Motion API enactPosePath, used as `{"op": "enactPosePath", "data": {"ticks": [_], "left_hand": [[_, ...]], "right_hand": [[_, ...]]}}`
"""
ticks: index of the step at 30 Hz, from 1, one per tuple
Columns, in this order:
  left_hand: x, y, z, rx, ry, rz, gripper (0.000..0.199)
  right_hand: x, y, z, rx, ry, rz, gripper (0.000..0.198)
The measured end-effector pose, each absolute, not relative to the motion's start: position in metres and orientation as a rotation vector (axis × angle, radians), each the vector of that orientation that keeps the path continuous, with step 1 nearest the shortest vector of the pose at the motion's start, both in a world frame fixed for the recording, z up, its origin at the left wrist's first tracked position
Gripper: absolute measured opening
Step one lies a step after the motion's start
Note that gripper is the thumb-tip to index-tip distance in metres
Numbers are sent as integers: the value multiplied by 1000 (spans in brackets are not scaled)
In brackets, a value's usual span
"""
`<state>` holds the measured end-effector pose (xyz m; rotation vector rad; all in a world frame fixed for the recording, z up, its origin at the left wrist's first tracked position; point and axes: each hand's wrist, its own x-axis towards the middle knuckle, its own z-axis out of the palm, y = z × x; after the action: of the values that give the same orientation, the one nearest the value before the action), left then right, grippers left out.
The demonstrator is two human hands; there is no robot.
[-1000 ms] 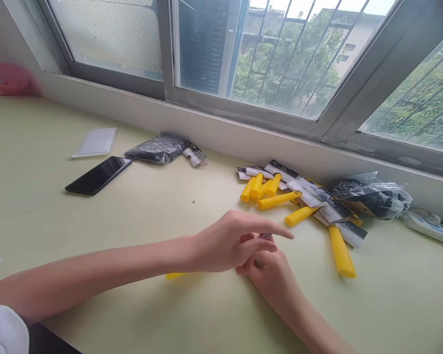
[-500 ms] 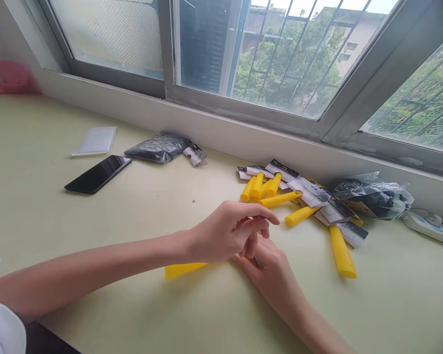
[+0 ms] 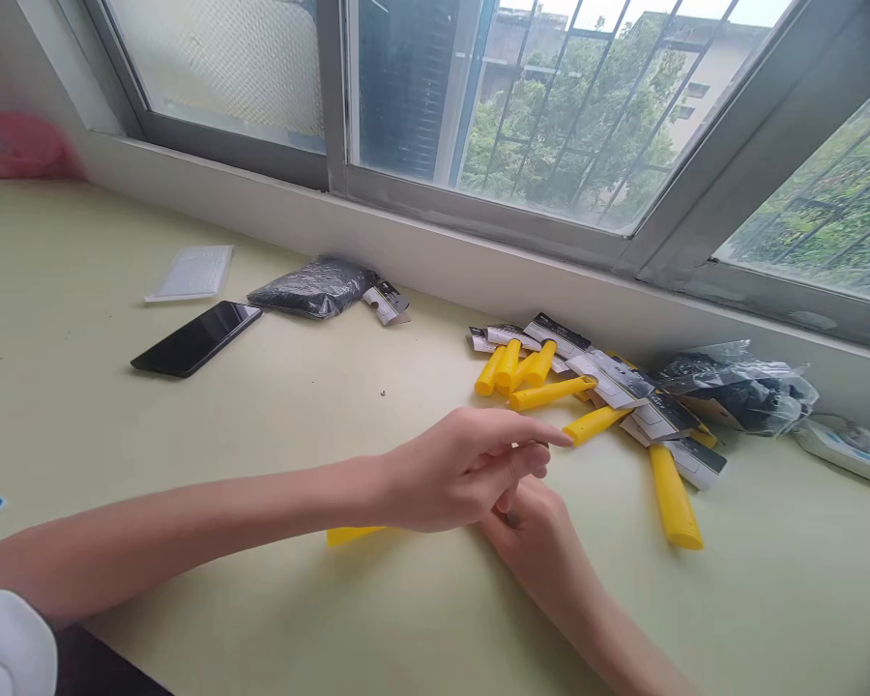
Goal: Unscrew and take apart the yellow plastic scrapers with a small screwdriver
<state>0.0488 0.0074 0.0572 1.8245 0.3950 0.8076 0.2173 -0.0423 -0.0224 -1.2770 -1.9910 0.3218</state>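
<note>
So the left forearm [image 3: 210, 527] comes in from the lower left and stretches most of the way across, bare and close to level with just a slight upward slant. Left wrist [image 3: 369, 493] looks pretty straight. The left hand [image 3: 449, 474] is over the right one, index finger [image 3: 533, 427] stuck out toward the right, the finger next to it bent more. Right forearm [image 3: 616, 633], also bare, slants up from the bottom right. Right hand [image 3: 540, 536] sits low, back facing up, partly under the left, and its fingertips are hidden, so can't really tell what grip either one's got.
</note>
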Motion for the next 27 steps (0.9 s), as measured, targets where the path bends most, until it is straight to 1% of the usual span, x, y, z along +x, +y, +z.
{"op": "enactPosePath", "data": {"ticks": [2,7,11,14,19,21,25,27], "left_hand": [[49,8,58,1857,389,791,29],[48,9,60,1818,494,772,9],[50,9,55,1743,473,755,11],[51,9,50,1746,418,748,21],[50,11,51,1791,298,759,33],[49,11,53,1802,327,752,30],[49,11,54,1735,428,783,13],[49,10,54,1694,430,783,12]], "right_hand": [[218,-43,-22,-1293,-1994,325,22],[218,-44,-20,-1306,-2013,354,25],[217,-44,-18,-1275,-2017,401,26],[217,-45,-19,-1295,-2004,410,26],[219,-45,-23,-1331,-2008,322,27],[220,-45,-25,-1326,-2015,298,28],[221,-45,-27,-1348,-2028,295,33],[221,-45,-27,-1361,-2036,308,34]]}}
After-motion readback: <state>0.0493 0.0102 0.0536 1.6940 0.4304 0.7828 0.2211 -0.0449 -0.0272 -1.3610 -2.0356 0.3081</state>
